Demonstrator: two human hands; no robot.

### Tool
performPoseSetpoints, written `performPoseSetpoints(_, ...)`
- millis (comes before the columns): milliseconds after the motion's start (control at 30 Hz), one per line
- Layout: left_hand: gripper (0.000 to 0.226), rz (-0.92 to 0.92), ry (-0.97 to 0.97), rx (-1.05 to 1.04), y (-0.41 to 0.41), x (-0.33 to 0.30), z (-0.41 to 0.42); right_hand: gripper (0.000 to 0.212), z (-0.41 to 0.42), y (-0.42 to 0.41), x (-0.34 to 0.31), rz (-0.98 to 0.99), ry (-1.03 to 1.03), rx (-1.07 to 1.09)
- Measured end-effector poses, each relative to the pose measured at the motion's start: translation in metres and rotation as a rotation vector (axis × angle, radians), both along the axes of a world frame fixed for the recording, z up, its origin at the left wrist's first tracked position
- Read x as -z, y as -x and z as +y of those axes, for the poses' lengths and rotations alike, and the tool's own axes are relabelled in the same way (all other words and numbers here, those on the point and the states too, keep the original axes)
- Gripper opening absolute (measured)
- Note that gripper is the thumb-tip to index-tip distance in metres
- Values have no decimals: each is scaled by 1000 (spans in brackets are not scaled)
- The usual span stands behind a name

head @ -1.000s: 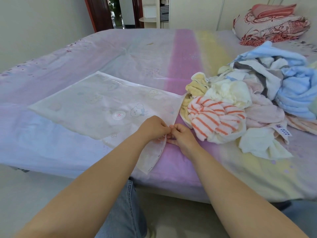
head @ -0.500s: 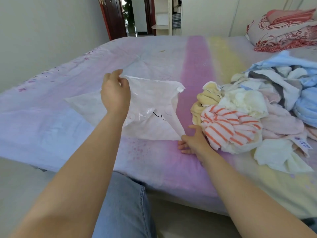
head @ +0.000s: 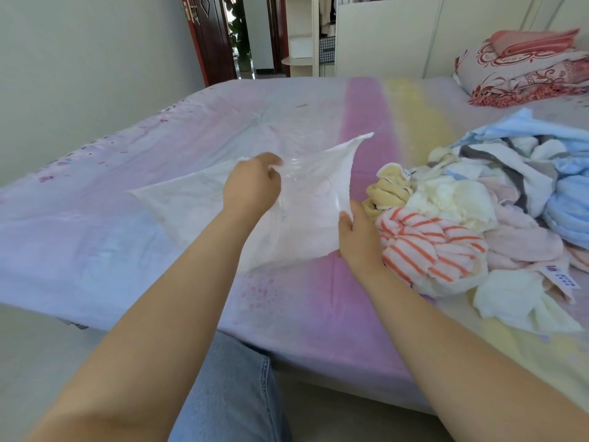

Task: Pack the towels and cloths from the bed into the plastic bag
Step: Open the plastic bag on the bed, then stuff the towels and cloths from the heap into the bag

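A translucent white plastic bag (head: 306,215) lies partly lifted on the bed, its mouth pulled apart. My left hand (head: 251,186) grips the bag's upper edge and holds it raised. My right hand (head: 357,237) holds the bag's right edge just above the sheet, thumb against the plastic. Right of it sits a heap of towels and cloths: an orange-striped towel (head: 427,247) at the front, a yellow cloth (head: 387,193), cream and pink cloths (head: 522,247), a white cloth (head: 516,298) and blue towels (head: 564,199) at the far right.
The bed (head: 159,250) has a pastel pink, purple and yellow sheet, with its near edge just in front of my jeans-clad leg (head: 236,390). Red-patterned folded bedding (head: 522,71) lies at the far right corner. A wall runs along the left; a dark door (head: 210,36) stands behind.
The bag was flat with both hands at its near corner; my left hand lifted one layer up, and my right hand has now risen from the sheet to hold the bag's right edge.
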State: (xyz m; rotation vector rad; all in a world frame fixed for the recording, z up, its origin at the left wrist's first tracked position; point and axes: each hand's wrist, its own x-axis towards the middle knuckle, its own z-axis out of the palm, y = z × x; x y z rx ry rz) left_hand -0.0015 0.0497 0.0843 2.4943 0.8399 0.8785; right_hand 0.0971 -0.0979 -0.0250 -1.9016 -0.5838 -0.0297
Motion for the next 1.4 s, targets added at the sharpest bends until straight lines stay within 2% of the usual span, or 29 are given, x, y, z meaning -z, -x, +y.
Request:
performPoseSetpoints(67, 38, -406, 79, -90, 4, -15, 12, 40, -10, -5, 3, 125, -44, 38)
performPoseSetpoints(133, 34, -782, 256, -113, 7, -33, 16, 43, -19, -6, 8, 252, -24, 22)
performPoseSetpoints(167, 32, -879, 308, -106, 7, -38, 13, 45, -20, -6, 8, 290, -15, 22)
performPoseSetpoints(200, 31, -890, 327, -90, 6, -39, 8, 46, -18, -5, 6, 327, -19, 39)
performPoseSetpoints(233, 30, -821, 334, -56, 4, -39, 2, 47, -16, -6, 2, 370, -38, 53)
performPoseSetpoints(300, 28, -505, 330, 37, -1, -32, -12, 45, -12, -8, -7, 407, -49, 23)
performPoseSetpoints(367, 25, -230, 292, 133, -4, -19, -24, 48, -17, -7, -19, 328, -6, -75)
performPoseSetpoints(400, 25, -162, 279, 160, -4, -12, -29, 51, -25, -5, -26, 240, 53, -95)
performPoseSetpoints(500, 28, -84, 268, 201, -5, 9, -42, 51, -63, -4, -30, -172, 420, 78)
performPoseSetpoints(533, 29, -64, 274, 215, -6, 16, -46, 57, -77, -5, -28, -253, 577, 157)
performPoseSetpoints(600, 31, -38, 282, 237, -7, 28, -52, 76, -100, -8, -18, -185, 829, 193)
performPoseSetpoints(667, 32, -34, 280, 258, -8, 38, -59, 90, -115, -10, -2, -110, 939, 222)
performPoseSetpoints(733, 33, -42, 308, 281, -10, 47, -65, 95, -125, -8, 10, -195, 952, 323)
performPoseSetpoints(800, 34, -53, 323, 291, -11, 52, -68, 81, -130, -5, 16, -284, 940, 383)
performPoseSetpoints(900, 35, -94, 341, 272, -9, 54, -70, 50, -134, -3, 19, -317, 863, 362)
performPoseSetpoints(1000, 37, -185, 409, 223, -3, 58, -71, 41, -139, 1, 15, -338, 639, 295)
performPoseSetpoints(1067, 35, -243, 453, 179, 0, 62, -71, 39, -145, 6, 1, -322, 362, 254)
performPoseSetpoints(1167, 30, -279, 471, 154, 5, 66, -72, 30, -149, 21, -43, -144, -212, 217)
performPoseSetpoints(1267, 29, -311, 486, 160, 8, 62, -74, 38, -140, 37, -83, -101, -688, 199)
performPoseSetpoints(1333, 29, -320, 470, 160, 8, 58, -74, 48, -122, 41, -84, -34, -803, 171)
performPoseSetpoints(1400, 30, -328, 454, 165, 9, 53, -72, 60, -100, 43, -64, 14, -680, 94)
